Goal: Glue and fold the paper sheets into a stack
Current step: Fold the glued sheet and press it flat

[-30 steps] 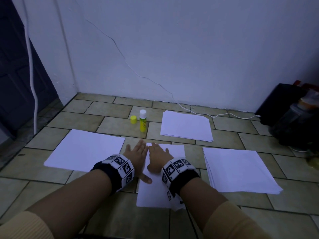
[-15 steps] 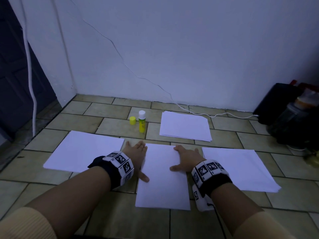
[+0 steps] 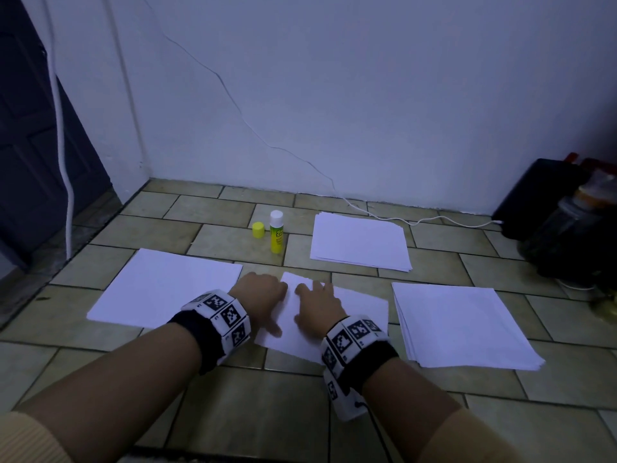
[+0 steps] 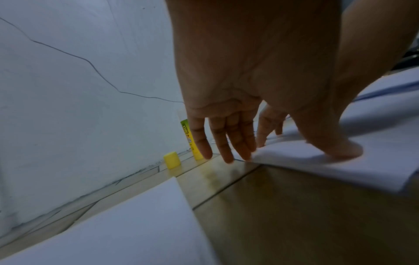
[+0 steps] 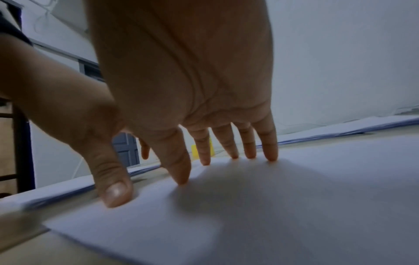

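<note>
Left hand (image 3: 263,297) flat, fingers straight, thumb pressing the near left edge of the folded sheet (image 3: 347,324); grasping nothing. Right hand (image 3: 317,307) likewise spread and released, fingertips (image 5: 269,157) and thumb bearing down on the sheet's top face. Half a second earlier: hands apart at the sheet's two sides; now drawn together near its far left corner. Sheet also turned askew on the floor (image 3: 233,412) since then. Judged: crease or glued seam being smoothed flat, fold nearly finished. Sheet lying on the tiles directly in front, between a single sheet (image 3: 160,289) on the left and a paper stack (image 3: 464,325) on the right. Second stack (image 3: 360,242) further back. Glue stick (image 3: 276,232) upright and uncapped beyond the hands, yellow cap (image 3: 258,229) just beside it. Placement on a stack not yet done.
</note>
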`<action>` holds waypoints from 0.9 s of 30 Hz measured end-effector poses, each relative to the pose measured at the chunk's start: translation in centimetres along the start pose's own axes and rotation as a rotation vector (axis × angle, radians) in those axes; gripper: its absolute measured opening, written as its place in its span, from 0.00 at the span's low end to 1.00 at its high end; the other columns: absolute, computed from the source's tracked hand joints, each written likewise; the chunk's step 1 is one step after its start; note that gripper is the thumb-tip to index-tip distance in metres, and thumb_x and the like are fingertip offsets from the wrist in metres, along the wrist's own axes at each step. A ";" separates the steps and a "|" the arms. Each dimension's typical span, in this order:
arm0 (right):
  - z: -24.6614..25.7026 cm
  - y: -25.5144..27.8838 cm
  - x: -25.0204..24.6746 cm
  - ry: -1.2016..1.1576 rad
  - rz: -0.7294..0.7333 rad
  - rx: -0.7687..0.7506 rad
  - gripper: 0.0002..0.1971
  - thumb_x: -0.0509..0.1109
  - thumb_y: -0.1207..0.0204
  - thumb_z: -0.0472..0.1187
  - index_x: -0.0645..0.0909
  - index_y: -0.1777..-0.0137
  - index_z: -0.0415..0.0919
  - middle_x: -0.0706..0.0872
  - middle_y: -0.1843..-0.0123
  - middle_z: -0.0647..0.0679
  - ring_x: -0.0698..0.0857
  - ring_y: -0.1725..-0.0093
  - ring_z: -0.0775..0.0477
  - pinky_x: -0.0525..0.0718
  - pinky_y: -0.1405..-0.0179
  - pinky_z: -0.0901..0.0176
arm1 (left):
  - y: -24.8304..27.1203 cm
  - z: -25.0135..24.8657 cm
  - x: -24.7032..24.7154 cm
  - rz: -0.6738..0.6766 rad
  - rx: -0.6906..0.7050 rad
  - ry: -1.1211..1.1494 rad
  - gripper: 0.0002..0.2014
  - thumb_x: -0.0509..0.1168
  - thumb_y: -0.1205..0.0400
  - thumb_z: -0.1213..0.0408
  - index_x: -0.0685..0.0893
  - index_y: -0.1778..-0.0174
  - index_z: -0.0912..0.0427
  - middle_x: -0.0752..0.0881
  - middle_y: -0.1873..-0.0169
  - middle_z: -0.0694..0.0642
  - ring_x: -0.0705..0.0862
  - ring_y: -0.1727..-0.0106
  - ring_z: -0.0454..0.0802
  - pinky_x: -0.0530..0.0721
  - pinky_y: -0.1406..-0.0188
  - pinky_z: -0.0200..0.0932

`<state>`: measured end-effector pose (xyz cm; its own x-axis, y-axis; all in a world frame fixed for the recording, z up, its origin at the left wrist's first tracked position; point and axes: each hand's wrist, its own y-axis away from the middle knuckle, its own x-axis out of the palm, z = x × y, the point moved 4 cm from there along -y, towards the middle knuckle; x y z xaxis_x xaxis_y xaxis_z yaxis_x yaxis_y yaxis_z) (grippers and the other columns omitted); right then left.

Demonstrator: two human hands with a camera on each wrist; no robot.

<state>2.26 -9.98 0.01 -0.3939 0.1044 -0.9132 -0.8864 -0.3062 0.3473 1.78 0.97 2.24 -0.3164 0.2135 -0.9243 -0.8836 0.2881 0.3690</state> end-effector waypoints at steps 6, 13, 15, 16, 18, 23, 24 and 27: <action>2.1 -0.8 0.7 0.092 0.110 -0.115 0.38 0.63 0.19 0.41 0.44 0.16 0.40 0.44 0.14 0.48 0.45 0.15 0.45 0.53 0.19 0.38 | 0.0 0.8 3.6 0.154 -0.082 0.088 0.57 0.61 0.23 0.32 0.37 0.17 0.69 0.37 0.16 0.62 0.39 0.15 0.55 0.51 0.18 0.60; -1.8 -0.9 -0.8 0.064 0.174 -0.144 0.31 0.54 0.15 0.51 0.45 0.15 0.52 0.46 0.14 0.55 0.56 0.16 0.51 0.34 0.19 0.36 | -0.3 1.2 4.4 0.206 -0.075 0.067 0.56 0.56 0.22 0.30 0.33 0.18 0.67 0.33 0.17 0.61 0.36 0.15 0.54 0.43 0.18 0.64; -4.0 -1.1 -1.3 0.017 0.166 -0.076 0.30 0.51 0.14 0.56 0.47 0.16 0.54 0.48 0.14 0.56 0.59 0.17 0.50 0.34 0.19 0.38 | -0.3 1.2 4.5 0.203 -0.073 0.057 0.56 0.56 0.23 0.30 0.33 0.18 0.66 0.33 0.17 0.61 0.36 0.15 0.54 0.44 0.18 0.65; -5.3 -1.2 -1.5 0.001 0.157 -0.037 0.30 0.50 0.15 0.58 0.47 0.16 0.55 0.49 0.14 0.57 0.60 0.17 0.49 0.34 0.19 0.39 | -0.3 1.2 4.6 0.202 -0.071 0.056 0.56 0.56 0.23 0.30 0.32 0.18 0.66 0.33 0.17 0.60 0.36 0.15 0.53 0.45 0.19 0.66; -8.0 -1.2 -2.1 -0.012 0.130 0.049 0.31 0.49 0.16 0.62 0.49 0.16 0.55 0.50 0.14 0.57 0.61 0.18 0.47 0.38 0.18 0.40 | -0.2 1.4 4.6 0.202 -0.064 0.052 0.57 0.56 0.23 0.29 0.32 0.18 0.66 0.32 0.17 0.60 0.36 0.15 0.53 0.45 0.19 0.66; -11.4 -0.7 -3.5 -0.029 0.096 0.179 0.43 0.69 0.25 0.62 0.52 0.17 0.48 0.67 0.19 0.47 0.69 0.22 0.41 0.58 0.20 0.43 | 0.0 1.4 4.0 0.220 -0.036 0.039 0.59 0.59 0.25 0.28 0.33 0.17 0.66 0.34 0.17 0.61 0.38 0.15 0.53 0.44 0.18 0.66; -11.2 -0.8 -3.7 -0.023 0.070 0.177 0.43 0.72 0.28 0.61 0.55 0.19 0.46 0.70 0.21 0.45 0.71 0.24 0.40 0.65 0.23 0.45 | 0.0 1.4 3.6 0.215 -0.032 0.020 0.58 0.57 0.25 0.28 0.36 0.17 0.66 0.37 0.16 0.61 0.41 0.15 0.53 0.45 0.18 0.65; -9.8 -0.8 -4.0 0.014 -0.032 0.167 0.38 0.77 0.31 0.56 0.66 0.26 0.42 0.72 0.27 0.42 0.73 0.29 0.40 0.75 0.31 0.47 | -0.2 1.5 1.7 0.165 -0.041 -0.039 0.51 0.49 0.25 0.25 0.61 0.19 0.66 0.61 0.19 0.63 0.64 0.20 0.57 0.51 0.19 0.64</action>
<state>6.90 -19.45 1.30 -0.3620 0.0985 -0.9269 -0.9272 -0.1410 0.3471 1.88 2.69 0.71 -0.4452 0.2907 -0.8470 -0.8344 0.2086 0.5101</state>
